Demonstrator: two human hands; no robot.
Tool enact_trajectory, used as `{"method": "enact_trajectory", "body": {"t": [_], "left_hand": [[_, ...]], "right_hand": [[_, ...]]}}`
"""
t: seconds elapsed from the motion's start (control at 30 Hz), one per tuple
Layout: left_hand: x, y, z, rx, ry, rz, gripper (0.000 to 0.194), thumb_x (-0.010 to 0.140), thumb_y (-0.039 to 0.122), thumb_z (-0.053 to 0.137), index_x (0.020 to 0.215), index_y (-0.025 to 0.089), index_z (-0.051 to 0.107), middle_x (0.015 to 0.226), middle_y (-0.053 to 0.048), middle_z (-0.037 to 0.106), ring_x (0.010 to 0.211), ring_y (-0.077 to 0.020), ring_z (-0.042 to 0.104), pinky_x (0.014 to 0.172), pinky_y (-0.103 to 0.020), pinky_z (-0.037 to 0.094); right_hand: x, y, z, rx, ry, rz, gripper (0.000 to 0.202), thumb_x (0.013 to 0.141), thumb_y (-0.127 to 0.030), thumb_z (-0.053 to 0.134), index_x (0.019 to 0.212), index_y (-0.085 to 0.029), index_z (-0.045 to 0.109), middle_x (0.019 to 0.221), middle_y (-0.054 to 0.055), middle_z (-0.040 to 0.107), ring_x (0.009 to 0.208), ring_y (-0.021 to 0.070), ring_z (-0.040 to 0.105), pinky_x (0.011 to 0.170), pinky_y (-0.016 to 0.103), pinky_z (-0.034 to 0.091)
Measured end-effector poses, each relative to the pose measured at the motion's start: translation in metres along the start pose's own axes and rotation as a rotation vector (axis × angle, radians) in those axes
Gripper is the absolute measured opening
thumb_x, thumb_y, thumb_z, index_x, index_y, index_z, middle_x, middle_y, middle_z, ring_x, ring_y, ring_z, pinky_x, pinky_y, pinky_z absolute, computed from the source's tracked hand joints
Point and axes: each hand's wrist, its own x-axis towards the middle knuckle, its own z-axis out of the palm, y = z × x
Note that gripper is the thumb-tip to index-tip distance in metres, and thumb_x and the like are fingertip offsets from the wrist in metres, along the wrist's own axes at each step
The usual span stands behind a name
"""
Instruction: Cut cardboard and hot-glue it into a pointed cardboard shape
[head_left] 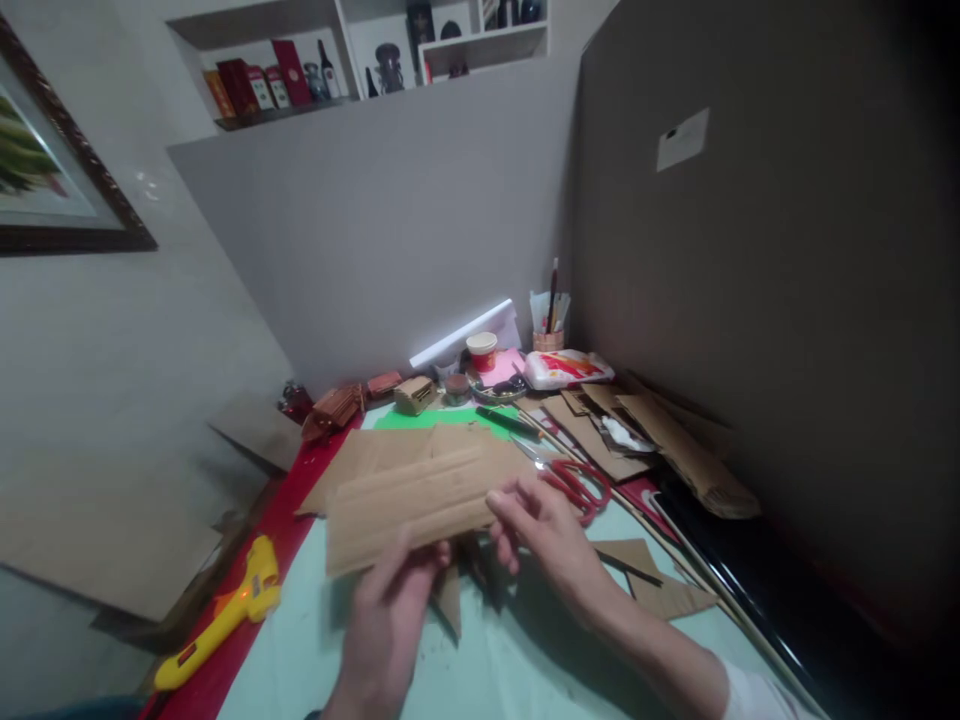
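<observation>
A rectangular piece of cardboard [397, 505] is held up over the table, tilted towards me, with fold lines running along it. My left hand [394, 610] grips its lower edge, thumb in front and fingers behind. At its right end, my right hand [536, 525] is closed, with thumb and forefinger pinching the edge. More flat cardboard [375, 448] lies behind it on the table. Red-handled scissors [577, 488] rest just beyond my right hand, and a dark pen-like cutter [510, 422] lies past them. Cardboard scraps [448, 600] show below the held piece, partly hidden by my hands.
A yellow glue gun [225, 615] lies at the table's left edge. Cardboard sheets [667, 445] are piled at the right, near a glossy black object [772, 590]. Along the back stand a paper cup [482, 350], a wipes pack [568, 369] and a brush holder [548, 338]. Grey panels enclose the table.
</observation>
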Motion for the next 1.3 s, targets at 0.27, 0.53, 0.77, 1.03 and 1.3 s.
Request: {"method": "enact_trajectory", "body": {"t": [0.27,0.53,0.77,1.03,1.3], "left_hand": [[-0.004,-0.016,0.009,0.039,0.116,0.013,0.024,0.064,0.018,0.091,0.083,0.014,0.077,0.086,-0.003,0.075,0.065,-0.0122,0.064,0.054,-0.02,0.053],[-0.006,-0.006,0.008,0.061,0.217,0.02,0.027,0.067,0.012,0.087,0.091,0.018,0.074,0.093,-0.004,0.076,0.073,-0.0154,0.067,0.061,-0.024,0.059],[-0.005,-0.005,0.005,0.067,0.207,0.009,0.019,0.069,0.014,0.086,0.085,0.018,0.075,0.087,-0.006,0.077,0.072,-0.0164,0.068,0.06,-0.022,0.057],[-0.009,-0.005,0.001,0.081,0.123,-0.027,0.026,0.058,0.027,0.096,0.076,0.017,0.08,0.077,-0.004,0.075,0.064,-0.0129,0.063,0.058,-0.02,0.054],[-0.006,-0.003,0.002,0.026,0.129,-0.007,0.037,0.05,0.03,0.1,0.074,0.014,0.078,0.073,-0.002,0.071,0.059,-0.0116,0.06,0.05,-0.021,0.052]], "right_hand": [[0.002,-0.012,-0.038,-0.684,-0.023,-0.123,0.037,0.104,-0.043,0.032,0.083,-0.021,0.053,0.082,0.009,0.064,0.08,0.0259,0.061,0.08,0.042,0.05],[0.022,0.022,-0.071,-1.396,0.135,-0.089,0.014,0.091,-0.012,0.058,0.103,-0.01,0.065,0.103,0.022,0.065,0.099,0.0408,0.06,0.087,0.052,0.047],[0.024,0.031,-0.079,-1.584,0.193,-0.111,0.013,0.099,-0.017,0.054,0.104,-0.013,0.065,0.102,0.018,0.065,0.095,0.0362,0.062,0.079,0.044,0.05],[0.024,0.047,-0.083,-1.521,0.247,-0.114,0.023,0.091,-0.001,0.045,0.098,-0.015,0.06,0.095,0.017,0.065,0.09,0.0346,0.063,0.066,0.037,0.046],[0.024,0.024,-0.078,-0.958,0.314,-0.099,0.03,0.09,-0.038,0.047,0.109,-0.015,0.054,0.103,0.018,0.063,0.09,0.0328,0.064,0.079,0.044,0.05]]}}
